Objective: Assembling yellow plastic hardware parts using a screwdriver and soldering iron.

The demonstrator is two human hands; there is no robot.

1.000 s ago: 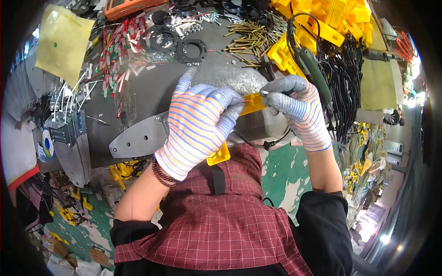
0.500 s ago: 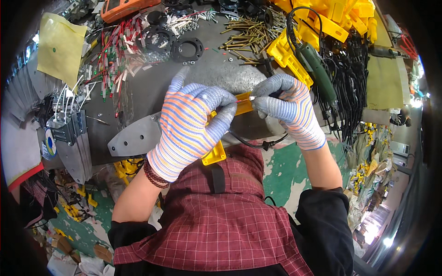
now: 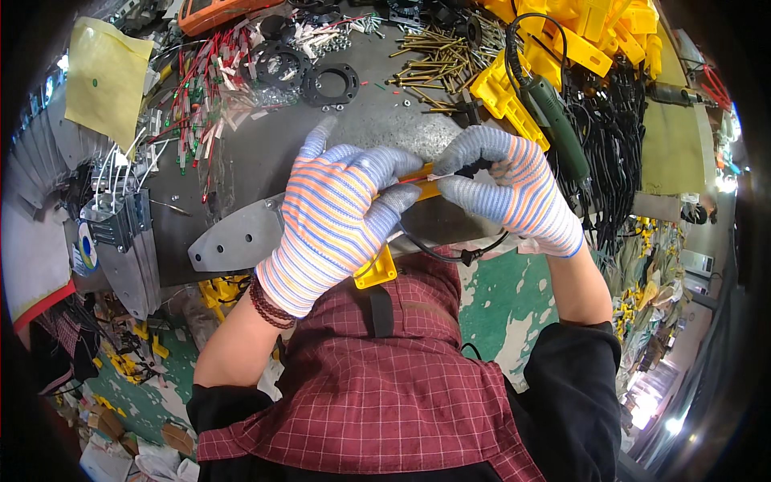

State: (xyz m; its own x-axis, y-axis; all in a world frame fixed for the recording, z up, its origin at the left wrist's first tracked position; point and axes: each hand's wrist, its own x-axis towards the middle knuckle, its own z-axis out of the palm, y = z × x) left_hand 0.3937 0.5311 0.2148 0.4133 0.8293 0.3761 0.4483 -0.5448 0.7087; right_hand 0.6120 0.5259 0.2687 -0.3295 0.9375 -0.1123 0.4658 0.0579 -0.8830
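In striped knit gloves, both my hands meet over a long yellow plastic housing at the bench's near edge. My left hand wraps the housing from the left, its thumb and index finger on either side of a thin red wire. Close by on the right, my right hand pinches a small white piece by the wire's end. Gloved fingers cover much of the housing. A black cord with a thicker sleeve loops below the hands.
A flat grey metal plate lies left of my hands. Beyond are black rings, red-wired parts and brass screws. On the right are a green corded power tool, yellow housings and black cords.
My right hand has shifted slightly right, and its forearm has swung outward. The left thumb and index finger have parted a little, showing more of the red wire and yellow housing.
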